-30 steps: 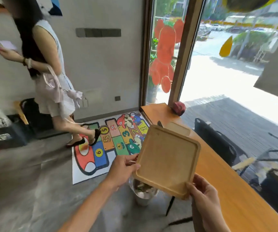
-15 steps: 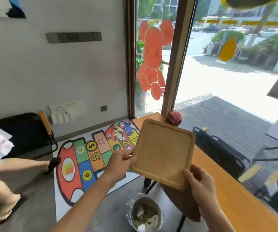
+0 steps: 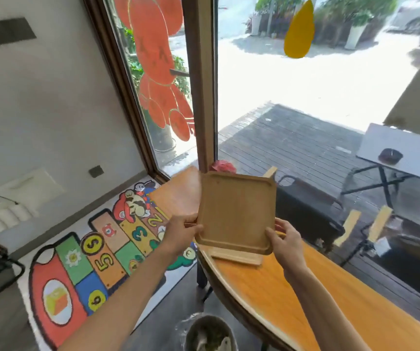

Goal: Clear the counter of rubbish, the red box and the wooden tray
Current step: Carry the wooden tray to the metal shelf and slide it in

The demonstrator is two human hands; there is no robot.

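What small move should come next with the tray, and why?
Probably carry the wooden tray off the counter: both the left hand and right hand grip its edges, it is tilted up, and looks emptied.

the floor mat (image 3: pixel 97 262) carries hopscotch numbers: 6, 5, another 5, 3 and 2. nothing else is readable.

A single head-worn wide-angle view looks forward and down from standing height. Both forearms reach in from 6 o'clock, close to the lens, toward the wooden tray (image 3: pixel 236 211) held near centre. The orange surface (image 3: pixel 292 295) runs from centre to 4 o'clock. Floor lies at 8 o'clock, windows from 12 to 3 o'clock, their frames bowed by the lens.
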